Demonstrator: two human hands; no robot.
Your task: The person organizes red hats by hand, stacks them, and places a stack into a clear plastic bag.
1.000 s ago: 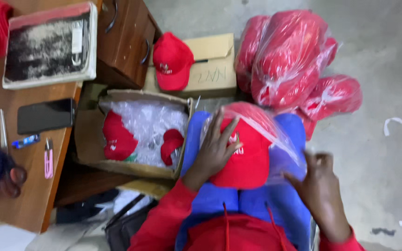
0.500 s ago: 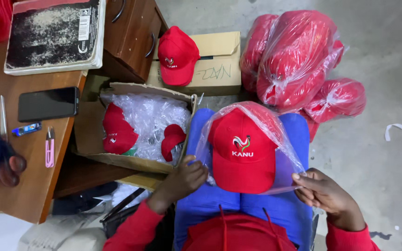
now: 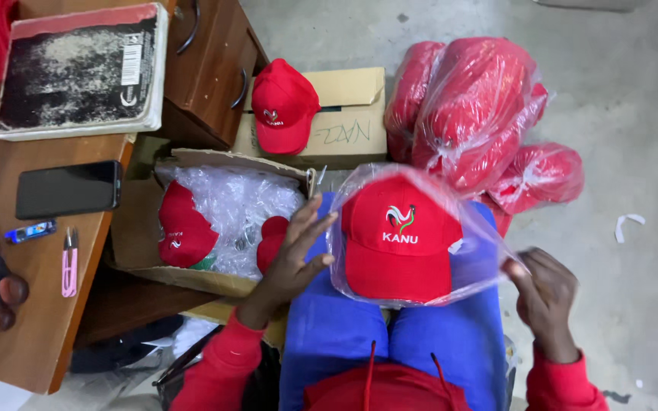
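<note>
**Bagged red cap on the lap, a hand at each side**

While it rests across the person's blue-trousered lap, the red peaked cap with a white emblem on its front [image 3: 399,240] lies inside a clear plastic bag [image 3: 481,266], its crown pointing toward the person's body. The left hand [image 3: 291,259] sits just left of the cap, fingers spread wide and flat, fingertips touching the bag's left edge. The right hand [image 3: 546,293] is at the bag's right corner, fingers curled in and pinching the plastic there.

Left of the lap stands an open cardboard box [image 3: 135,243] holding crumpled clear bags and two more red caps [image 3: 180,232]. Beyond it a closed cardboard box [image 3: 352,114] carries another loose red cap [image 3: 283,103]. To the right, on the grey concrete floor [image 3: 618,76], lie several clear sacks stuffed with red caps [image 3: 481,106].

On the wooden counter [image 3: 32,304] at far left are a worn black notebook [image 3: 78,68], a black phone [image 3: 68,189], a small blue lighter-like item [image 3: 30,230] and pink thread snips [image 3: 68,262].
</note>
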